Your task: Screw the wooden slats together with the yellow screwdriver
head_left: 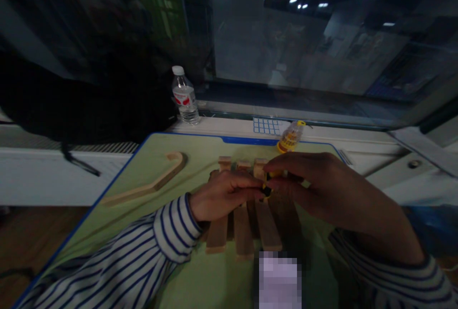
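Observation:
Several pale wooden slats [244, 237] lie side by side on crosspieces partly hidden beneath my hands. My right hand [322, 187] comes in from the right, thumb and fingers closed around a small yellow-and-black tool [267, 190] above the rightmost slat [268, 232]. Its exact kind is hidden by the fingers. My left hand [223, 194] reaches across the slats, palm down, and its thumb and fingertips pinch at the tool's lower end. A bent wooden strip with a hooked end [157, 184] lies apart to the left.
The slats rest on a light green table [132, 175] with a blue edge. A water bottle [185, 97] stands on the sill behind; a yellow-capped bottle [290, 136] leans at the table's back edge. A dark cloth-like bulk [89, 104] is at left. A pixelated patch covers something in front.

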